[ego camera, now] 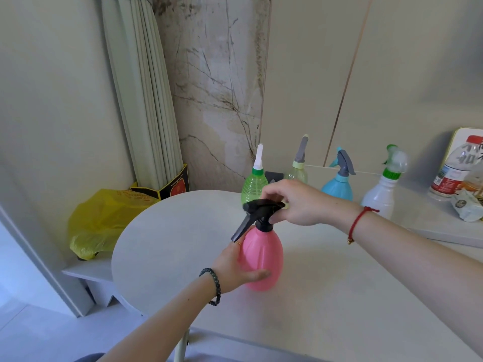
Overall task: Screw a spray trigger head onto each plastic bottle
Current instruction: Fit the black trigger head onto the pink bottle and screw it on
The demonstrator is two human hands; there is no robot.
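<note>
The left hand (232,265) wraps the lower belly of the pink bottle (262,259), thumb across the front and fingers round the far side, clamped firmly enough to hold it upright on the pale round surface (162,244). The right hand (295,202) comes in from the right and pinches the black spray trigger head (257,215) from above, fingers over its top and thumb near the collar. The head sits on the bottle's neck, its lever pointing down and to the left, toward the left hand. What matters is that the bottle's long axis stands vertical, straight under the right hand, so the twist has to turn about that upright line while the left hand resists it; whether the collar is fully seated cannot be told. Behind, near the surface's far edge, a green bottle (254,188) stands with a white nozzle. Further back stand a pale bottle (298,171) with a grey trigger, a blue bottle (338,184) and a white bottle (380,197), each apparently fitted with a head. A yellow plastic bag (104,218) lies at left.
</note>
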